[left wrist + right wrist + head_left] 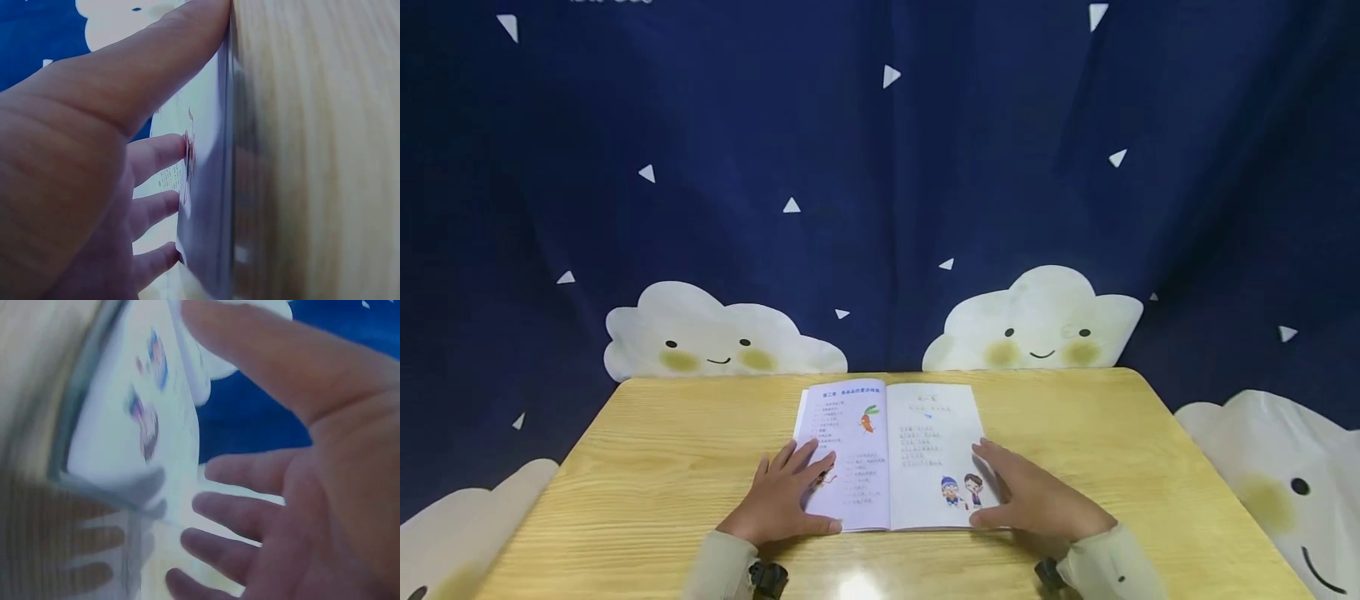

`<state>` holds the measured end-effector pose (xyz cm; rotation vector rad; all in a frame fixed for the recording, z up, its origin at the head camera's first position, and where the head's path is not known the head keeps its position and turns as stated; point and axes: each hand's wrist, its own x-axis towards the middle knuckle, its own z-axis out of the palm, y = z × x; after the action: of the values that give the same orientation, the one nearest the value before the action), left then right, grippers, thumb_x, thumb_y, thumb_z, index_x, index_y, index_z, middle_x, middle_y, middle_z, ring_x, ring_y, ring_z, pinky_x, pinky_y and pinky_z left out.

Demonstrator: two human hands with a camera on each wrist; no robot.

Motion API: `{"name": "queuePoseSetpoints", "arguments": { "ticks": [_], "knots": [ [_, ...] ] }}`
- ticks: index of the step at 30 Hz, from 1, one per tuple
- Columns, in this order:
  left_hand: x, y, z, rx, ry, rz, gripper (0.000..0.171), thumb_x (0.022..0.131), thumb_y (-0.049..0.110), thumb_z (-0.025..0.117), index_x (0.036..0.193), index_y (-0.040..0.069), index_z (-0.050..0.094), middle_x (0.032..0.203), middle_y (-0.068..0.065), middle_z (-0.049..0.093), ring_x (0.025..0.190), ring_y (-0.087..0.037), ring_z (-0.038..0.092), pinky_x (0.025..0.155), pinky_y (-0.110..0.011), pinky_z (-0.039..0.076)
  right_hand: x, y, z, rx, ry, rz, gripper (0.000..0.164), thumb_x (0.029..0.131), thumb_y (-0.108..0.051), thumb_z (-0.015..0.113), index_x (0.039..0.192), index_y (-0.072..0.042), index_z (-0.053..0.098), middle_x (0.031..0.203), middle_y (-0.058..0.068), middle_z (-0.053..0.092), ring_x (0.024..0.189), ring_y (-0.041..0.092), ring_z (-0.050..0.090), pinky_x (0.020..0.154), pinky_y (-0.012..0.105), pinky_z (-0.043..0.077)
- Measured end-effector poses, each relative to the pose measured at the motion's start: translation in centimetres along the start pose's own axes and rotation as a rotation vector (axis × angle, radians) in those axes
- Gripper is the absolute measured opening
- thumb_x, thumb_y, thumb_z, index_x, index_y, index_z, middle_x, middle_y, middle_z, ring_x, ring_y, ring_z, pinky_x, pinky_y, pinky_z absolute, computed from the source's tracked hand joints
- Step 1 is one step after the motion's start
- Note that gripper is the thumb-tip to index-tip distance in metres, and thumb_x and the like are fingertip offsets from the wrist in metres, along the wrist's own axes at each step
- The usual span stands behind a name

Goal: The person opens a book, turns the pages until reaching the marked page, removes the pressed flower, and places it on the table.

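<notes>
Head view: the book (880, 467) is laid open on the table (662, 467), at 6 o'clock from the middle of the frame. With the book taken as the dial, the left hand (777, 504) is set at 8 o'clock. Its fingers are spread and nearly straight, aimed toward 1 o'clock and rested at the left page; its thumb is stretched toward 3, along the bottom edge. The grip is kept loose — the book is touched rather than grasped. At 4 o'clock the right hand (1045, 500) is placed by the right edge, its fingers aimed toward 10 and its thumb toward 9, at the lower corner. From the right wrist, those fingers are seen straight and fanned, the grip released — whether the page is touched by the thumb cannot be told. Both forearms, in pale sleeves (1112, 567), are brought in from 7 and 5 o'clock.
</notes>
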<state>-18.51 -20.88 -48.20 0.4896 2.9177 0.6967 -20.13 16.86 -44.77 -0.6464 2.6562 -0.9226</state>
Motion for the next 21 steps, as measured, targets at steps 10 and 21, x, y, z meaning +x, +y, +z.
{"name": "queuePoseSetpoints", "arguments": {
  "ticks": [10, 21],
  "knots": [
    [-0.1, 0.2, 0.0, 0.025, 0.004, -0.001, 0.1, 0.066, 0.072, 0.071, 0.147, 0.021, 0.043, 0.157, -0.012, 0.027, 0.143, -0.045, 0.014, 0.105, -0.072, 0.008, 0.1, 1.1, 0.6, -0.025, -0.039, 0.051, 0.107, 0.066, -0.044, 0.086, 0.15, -0.004, 0.032, 0.156, 0.017, 0.027, 0.143, 0.039, 0.021, 0.113, 0.055, 0.018],
    [0.0, 0.1, 0.0, 0.029, 0.008, 0.008, 0.098, 0.067, 0.068, 0.073, 0.147, 0.019, 0.043, 0.156, -0.013, 0.027, 0.143, -0.045, 0.014, 0.105, -0.072, 0.009, 0.1, 0.7, 0.7, -0.064, -0.006, 0.041, 0.104, 0.066, -0.044, 0.086, 0.148, -0.004, 0.037, 0.153, 0.019, 0.031, 0.141, 0.043, 0.023, 0.112, 0.057, 0.019]
  ]
}}
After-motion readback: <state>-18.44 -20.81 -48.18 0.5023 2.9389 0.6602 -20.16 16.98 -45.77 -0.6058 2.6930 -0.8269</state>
